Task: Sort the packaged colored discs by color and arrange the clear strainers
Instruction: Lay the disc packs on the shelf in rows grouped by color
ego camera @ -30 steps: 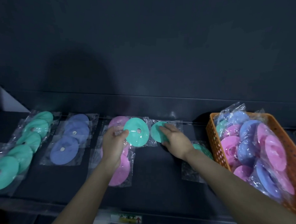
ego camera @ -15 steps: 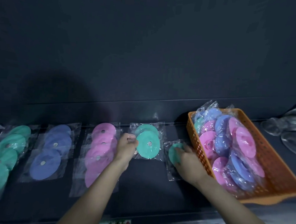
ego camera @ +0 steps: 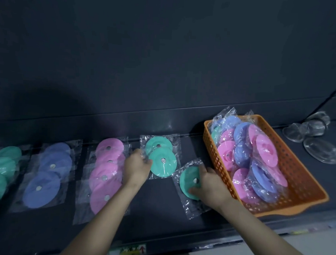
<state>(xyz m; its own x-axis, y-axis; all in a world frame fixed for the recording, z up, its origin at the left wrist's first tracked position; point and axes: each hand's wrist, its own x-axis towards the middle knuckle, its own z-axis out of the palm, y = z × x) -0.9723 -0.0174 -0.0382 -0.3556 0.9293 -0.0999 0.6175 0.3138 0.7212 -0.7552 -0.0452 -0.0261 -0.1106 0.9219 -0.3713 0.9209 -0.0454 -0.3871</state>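
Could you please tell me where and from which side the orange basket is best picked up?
Likely the flared lip at the near end of the orange basket, from the front: it curves outward like a handle; packaged discs fill the inside and the right hand lies beside its left wall.

Left to right on the dark shelf [ego camera: 160,213] before me: teal packaged discs [ego camera: 4,165], blue packaged discs [ego camera: 47,180], pink packaged discs [ego camera: 104,174], teal pair [ego camera: 162,161], lone teal disc [ego camera: 188,181], orange plastic basket [ego camera: 294,206], clear plastic strainers [ego camera: 320,150].
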